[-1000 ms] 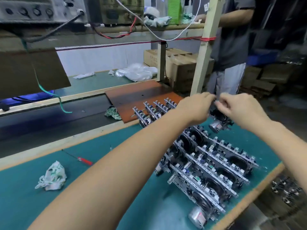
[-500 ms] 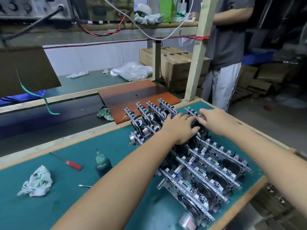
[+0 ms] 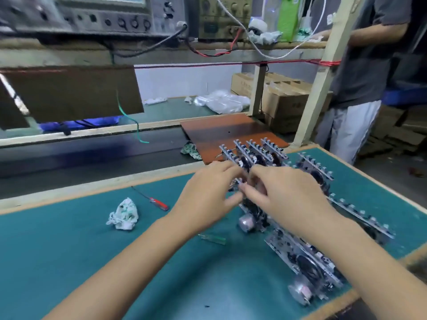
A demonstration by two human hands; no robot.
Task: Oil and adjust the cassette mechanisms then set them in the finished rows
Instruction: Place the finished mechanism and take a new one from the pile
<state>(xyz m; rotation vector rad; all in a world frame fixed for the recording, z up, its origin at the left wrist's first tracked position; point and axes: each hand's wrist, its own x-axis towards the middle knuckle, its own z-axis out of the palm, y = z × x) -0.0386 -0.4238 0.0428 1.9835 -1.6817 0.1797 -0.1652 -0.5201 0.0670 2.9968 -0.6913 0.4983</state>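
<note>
two bare hands meet over a green counter (image 3: 57, 262), seen from above by a head camera. the left hand (image 3: 205, 199) and the right hand (image 3: 286, 199) both curl their fingers in a grip on one metal cassette mechanism (image 3: 250, 211), which stands on the counter between them, its round silver motor (image 3: 246, 224) showing just below the hands. the frame is blurred, so the exact finger contact is hard to read. beyond the hands, a row of mechanisms (image 3: 256, 153) stands upright at the far edge of the counter, partly on a brown board (image 3: 219, 130). more mechanisms (image 3: 307, 264) lie in rows to the right, under the right forearm. to the left on the counter lie a crumpled cloth (image 3: 123, 214), a red-handled screwdriver (image 3: 153, 199) and a small green-handled tool (image 3: 213, 239). another person (image 3: 367, 65) in a grey shirt stands at the far right, beside stacked cardboard boxes (image 3: 284, 100).
</note>
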